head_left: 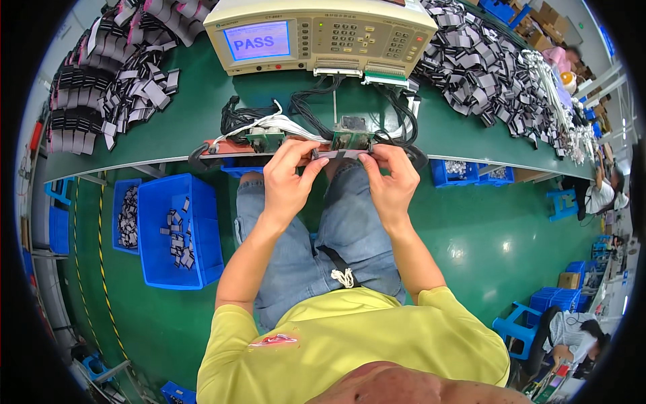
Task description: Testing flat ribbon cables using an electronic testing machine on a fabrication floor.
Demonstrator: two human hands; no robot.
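Note:
A short grey ribbon cable (342, 154) stretches between my two hands at the table's front edge. My left hand (288, 178) pinches its left end between thumb and fingers. The right end sits in the pinch of my right hand (392, 178). Just beyond the cable stands a green circuit-board fixture (351, 139); whether the cable touches it I cannot tell. A second green board (265, 140) lies left of it, beyond my left hand. Black and white wires (276, 122) run behind the boards.
A beige bench tester (323, 37) with a lit screen stands at the back. Heaps of ribbon cables lie at the left (145, 91) and right (471, 64). A blue bin (151, 259) with loose cables stands on the floor at left. Other people sit at far right.

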